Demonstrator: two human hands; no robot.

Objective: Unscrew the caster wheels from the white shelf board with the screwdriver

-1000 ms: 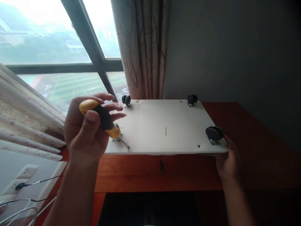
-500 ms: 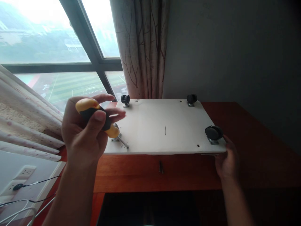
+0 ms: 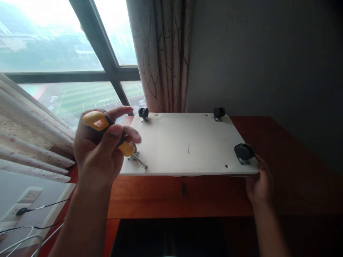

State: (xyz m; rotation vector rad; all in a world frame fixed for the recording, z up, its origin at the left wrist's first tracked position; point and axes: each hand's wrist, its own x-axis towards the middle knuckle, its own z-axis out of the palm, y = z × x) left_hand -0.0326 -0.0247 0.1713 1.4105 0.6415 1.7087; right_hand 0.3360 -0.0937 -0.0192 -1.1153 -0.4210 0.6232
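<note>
My left hand [image 3: 100, 146] is closed round the yellow and black handle of a screwdriver [image 3: 125, 148]. Its metal shaft slants down to the right, with the tip at a screw hole near the front left corner of a white board [image 3: 174, 142]. The board lies flat with black caster wheels at its corners. Partly behind the screwdriver is the front left caster [image 3: 132, 156]. My right hand [image 3: 259, 182] grips the board's front right corner, beside the front right caster [image 3: 244, 151]. At the back stand a left caster [image 3: 143, 114] and a right caster [image 3: 219, 113].
Two screws [image 3: 183, 190] lie on the reddish wooden table [image 3: 214, 200] in front of the board. A dark panel [image 3: 171, 237] is at the near edge. Left are a curtain [image 3: 29, 135], a socket with a plug [image 3: 23, 211] and cables. Behind stand a window and another curtain [image 3: 166, 57].
My left hand has turned the screwdriver handle slightly, and its fingers have curled a little more. The tip stays at the same hole. My right hand keeps its hold on the corner.
</note>
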